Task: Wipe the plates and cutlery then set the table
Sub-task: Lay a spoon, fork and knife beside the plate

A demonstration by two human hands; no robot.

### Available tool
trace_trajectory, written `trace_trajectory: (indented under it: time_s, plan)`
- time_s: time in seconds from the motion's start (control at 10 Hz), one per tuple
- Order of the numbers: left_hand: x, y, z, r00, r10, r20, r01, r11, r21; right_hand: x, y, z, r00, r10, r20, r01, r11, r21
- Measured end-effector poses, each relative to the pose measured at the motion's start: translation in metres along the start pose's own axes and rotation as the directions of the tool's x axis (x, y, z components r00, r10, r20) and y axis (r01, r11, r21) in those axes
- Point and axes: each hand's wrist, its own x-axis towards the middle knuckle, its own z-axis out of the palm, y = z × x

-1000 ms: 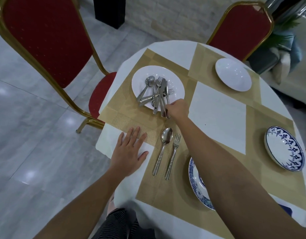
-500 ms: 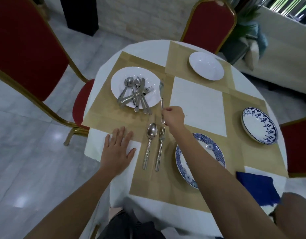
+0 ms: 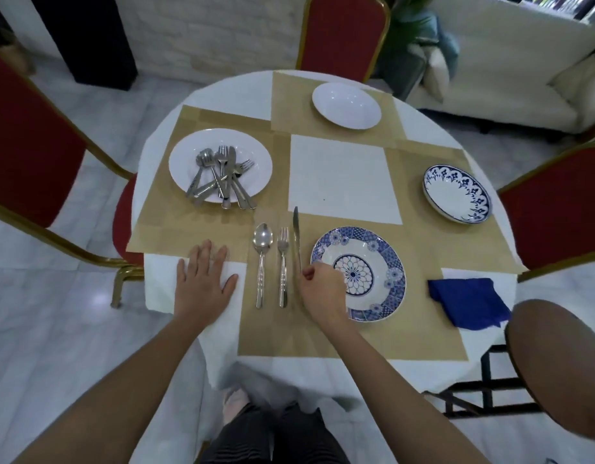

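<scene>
Right hand (image 3: 319, 289), fingers closed on the handle, is laying a knife (image 3: 296, 241) beside fork (image 3: 282, 266) and spoon (image 3: 262, 262) at the near plate (image 3: 395, 279); left hand (image 3: 204, 283) is resting flat, fingers spread; remaining cutlery (image 3: 219, 179) is waiting on the white plate (image 3: 259, 152), three places seemingly unset.

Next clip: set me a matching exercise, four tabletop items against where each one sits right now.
Items:
1. silver table knife
2. folded blue cloth
3. plain white plate with piled cutlery
4. left hand

Places:
A. flat on the white tablecloth
B. right of the near patterned plate
C. held by the right hand
D. far-left placemat

Pairs: 1-C, 2-B, 3-D, 4-A
</scene>
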Motion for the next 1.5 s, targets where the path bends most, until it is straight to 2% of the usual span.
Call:
trace_trajectory:
  time_s: [0.3,0.5,0.7,1.0,1.1,1.2,1.3,1.4,1.5]
  plan:
    - [-0.011,0.004,0.0,1.0,-0.011,0.01,0.012,1.0,-0.009,-0.005,0.015,0.024,0.999,0.012,0.039,-0.005,0.984,-0.178]
    - [-0.014,0.001,0.001,1.0,-0.006,0.025,0.006,1.0,0.024,-0.008,0.018,0.031,0.995,-0.062,0.078,0.082,0.954,-0.287]
    - [-0.015,0.002,0.0,1.0,-0.006,0.02,0.005,1.0,0.026,-0.019,0.022,0.029,0.976,-0.162,0.147,0.21,0.883,-0.421]
    - [-0.015,0.003,-0.001,1.0,-0.006,0.02,0.005,0.999,0.033,-0.017,0.013,0.02,0.951,-0.202,0.233,0.289,0.844,-0.451]
    - [-0.016,0.002,-0.001,1.0,-0.002,0.019,0.001,1.0,0.028,-0.003,0.019,0.007,0.974,-0.22,0.044,0.222,0.917,-0.331]
    - [-0.016,0.002,-0.001,1.0,0.006,0.013,-0.006,1.0,0.014,0.021,0.047,-0.021,0.977,-0.133,-0.168,0.074,0.945,-0.319]
    - [-0.016,0.003,-0.001,1.0,0.006,0.015,-0.006,1.0,0.0,0.038,0.092,-0.046,0.959,0.03,-0.282,-0.133,0.926,-0.352]
    - [-0.016,0.004,-0.002,1.0,0.021,0.014,-0.021,1.0,0.01,0.042,0.128,-0.056,0.931,0.226,-0.287,-0.286,0.94,-0.187]
    - [-0.017,0.004,-0.003,0.999,0.032,0.021,-0.032,0.999,0.023,0.043,0.137,-0.06,0.908,0.349,-0.232,-0.344,0.937,0.063]
